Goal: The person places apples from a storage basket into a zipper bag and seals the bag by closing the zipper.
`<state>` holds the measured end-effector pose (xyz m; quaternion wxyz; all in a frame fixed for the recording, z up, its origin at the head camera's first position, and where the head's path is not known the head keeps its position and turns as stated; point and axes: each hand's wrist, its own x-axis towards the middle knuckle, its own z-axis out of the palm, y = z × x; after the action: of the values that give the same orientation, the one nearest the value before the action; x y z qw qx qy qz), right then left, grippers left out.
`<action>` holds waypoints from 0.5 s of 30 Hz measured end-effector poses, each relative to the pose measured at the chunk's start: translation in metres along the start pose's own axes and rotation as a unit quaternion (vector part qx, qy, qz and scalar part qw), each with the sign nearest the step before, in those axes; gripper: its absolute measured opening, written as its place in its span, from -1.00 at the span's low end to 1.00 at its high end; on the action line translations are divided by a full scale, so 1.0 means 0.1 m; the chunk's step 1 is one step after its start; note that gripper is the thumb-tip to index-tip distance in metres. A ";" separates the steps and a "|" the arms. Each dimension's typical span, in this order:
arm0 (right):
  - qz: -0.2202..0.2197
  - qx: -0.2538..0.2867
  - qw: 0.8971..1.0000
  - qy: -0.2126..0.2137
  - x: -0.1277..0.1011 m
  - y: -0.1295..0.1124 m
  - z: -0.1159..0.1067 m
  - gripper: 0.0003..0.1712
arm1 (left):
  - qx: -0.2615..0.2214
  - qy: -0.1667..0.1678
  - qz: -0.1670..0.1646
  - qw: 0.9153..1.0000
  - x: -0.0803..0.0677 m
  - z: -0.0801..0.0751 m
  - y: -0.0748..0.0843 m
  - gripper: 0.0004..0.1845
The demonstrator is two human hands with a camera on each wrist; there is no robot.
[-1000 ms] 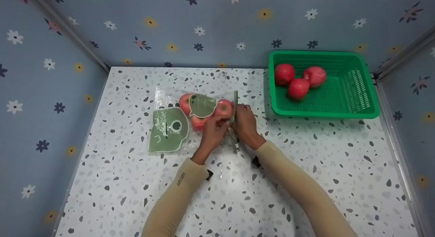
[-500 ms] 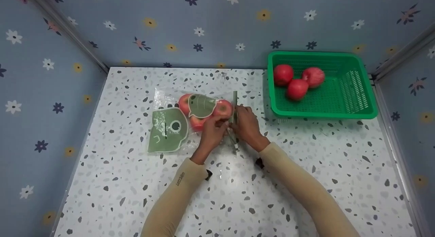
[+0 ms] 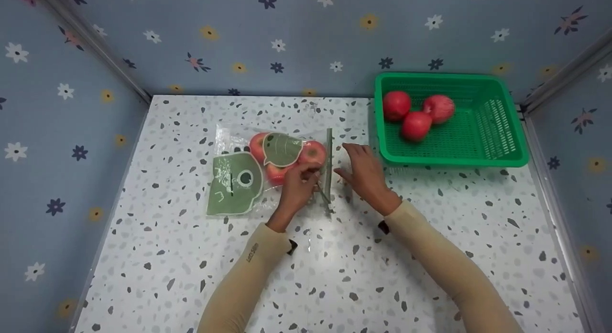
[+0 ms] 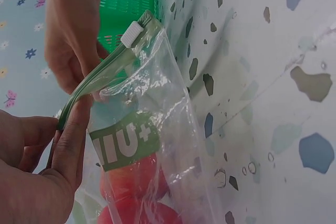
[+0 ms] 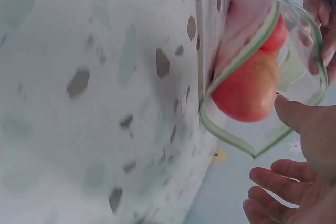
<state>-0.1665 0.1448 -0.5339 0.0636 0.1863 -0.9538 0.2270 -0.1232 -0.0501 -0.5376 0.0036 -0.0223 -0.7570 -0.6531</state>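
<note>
A clear slider zip bag (image 3: 235, 187) with a green cartoon print lies on the speckled table, several red apples (image 3: 313, 152) inside. My left hand (image 3: 297, 188) pinches the green zip edge of its mouth between thumb and fingers. The white slider (image 4: 132, 34) sits near one end of that edge. In the right wrist view the bag mouth (image 5: 231, 141) gapes, with apples showing through it. My right hand (image 3: 367, 174) is just right of the mouth, fingers and thumb spread, holding nothing.
A green plastic basket (image 3: 459, 162) stands at the back right, against the flowered wall (image 3: 306, 46). Three red apples (image 3: 417, 125) lie in its left part. Flowered side panels border the table (image 3: 267, 295) on the left and right.
My right hand has let go of the bag's mouth and moved right, its fingers spreading. The left hand keeps its pinch on the bag, nearly still.
</note>
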 end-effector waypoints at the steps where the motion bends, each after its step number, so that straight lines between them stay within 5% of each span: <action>1: -0.008 -0.017 1.000 0.007 -0.01 0.00 -0.03 -0.28 | -0.001 0.000 0.002 1.000 0.00 0.00 0.00 -0.74; 6: -0.041 -0.084 0.995 0.033 -0.04 0.01 -0.16 -0.28 | -0.005 0.002 -0.004 1.000 -0.01 0.00 0.01 -0.74; 15: -0.057 -0.101 0.991 0.061 -0.05 0.06 -0.42 -0.29 | 0.004 0.002 -0.009 1.000 -0.01 -0.01 0.02 -0.73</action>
<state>-0.1631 0.1706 -0.4996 0.1531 0.2189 -0.9540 0.1361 -0.1219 -0.0506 -0.5351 -0.0006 -0.0142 -0.7600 -0.6497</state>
